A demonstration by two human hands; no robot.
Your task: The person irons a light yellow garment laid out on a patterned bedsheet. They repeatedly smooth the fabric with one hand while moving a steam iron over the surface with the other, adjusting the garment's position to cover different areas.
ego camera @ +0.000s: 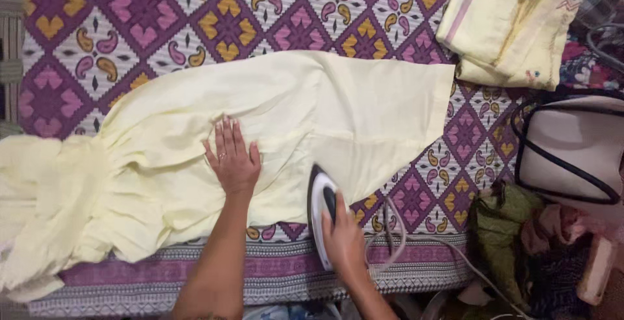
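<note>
Purple patterned bedcover (162, 14) spread over the bed, folded cream cloth (513, 24) at top right, a pale bag (572, 147) and heaped clothes (513, 242) at right. Pale yellow garment (351, 112) laid flat across the middle. Left hand (233, 160) open, palm pressed on the garment. Right hand (343, 239) clenched round the handle of the iron (320, 206), sitting on the garment's near edge.

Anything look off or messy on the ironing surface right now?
The pale yellow garment is bunched and wrinkled at its left end, hanging over the patterned cover. The iron's cord loops loosely beside the iron.
</note>
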